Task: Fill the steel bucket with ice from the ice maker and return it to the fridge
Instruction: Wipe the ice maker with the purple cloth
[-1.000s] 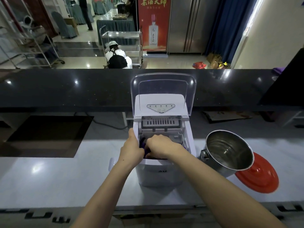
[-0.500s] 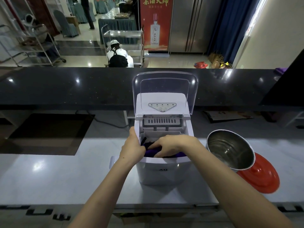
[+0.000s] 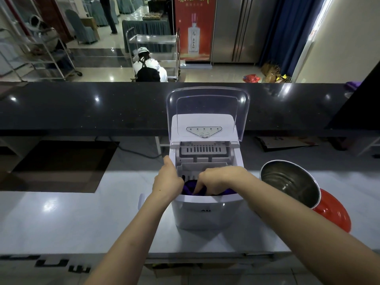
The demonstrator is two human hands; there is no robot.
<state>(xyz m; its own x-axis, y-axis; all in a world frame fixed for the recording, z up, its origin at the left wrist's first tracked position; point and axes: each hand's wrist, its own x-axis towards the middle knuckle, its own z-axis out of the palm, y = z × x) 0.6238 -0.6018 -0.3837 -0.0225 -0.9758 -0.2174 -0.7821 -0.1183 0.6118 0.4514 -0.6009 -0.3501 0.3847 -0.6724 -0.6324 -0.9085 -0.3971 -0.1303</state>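
A white ice maker [image 3: 205,212] stands on the pale counter with its clear lid [image 3: 207,112] raised. A purple object [image 3: 190,188], a basket or scoop, lies inside its front compartment. My left hand [image 3: 167,181] grips the maker's left rim at that compartment. My right hand [image 3: 218,178] reaches in from the right, fingers curled down onto the purple object. No ice shows. The steel bucket [image 3: 287,184] stands empty just right of the maker, leaning on a red lid [image 3: 333,210].
A raised black ledge [image 3: 82,108] runs across behind the maker. A dark recessed opening [image 3: 61,165] lies in the counter at left. A power cord [image 3: 131,152] trails behind. Beyond the ledge a person crouches by a steel trolley [image 3: 152,50].
My right hand has shifted slightly inside the compartment, its fingers now curled down into the purple object. My left hand stays on the rim. The view has tilted a little.
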